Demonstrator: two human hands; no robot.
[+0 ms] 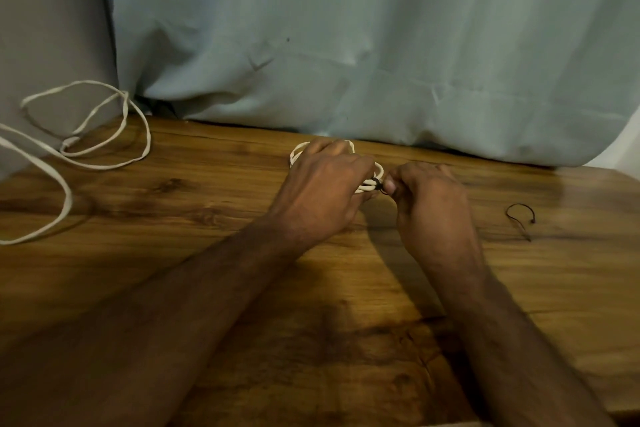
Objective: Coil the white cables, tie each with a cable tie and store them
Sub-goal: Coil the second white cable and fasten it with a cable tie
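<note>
Fingers (389, 185) of right hand (429, 204) pinch black cable tie (378, 184) at the bundle; left hand (322, 191) grips coiled white cable (367, 188).

Coil sits at desk (346, 288) centre, toward 12 o'clock, mostly hidden under the left hand; tie wraps its 3 o'clock side. Second white cable (90, 135) lies loose at 10 o'clock, uncoiled. Spare black tie (521, 218) at 3 o'clock, well apart. Risks, judged: if the left grip slackens before the tie locks, loops may spring open; pulling off-axis could slide the tie off the strands or leave one loop outside it. Tie tail not visible, so tightness cannot be told.
</note>
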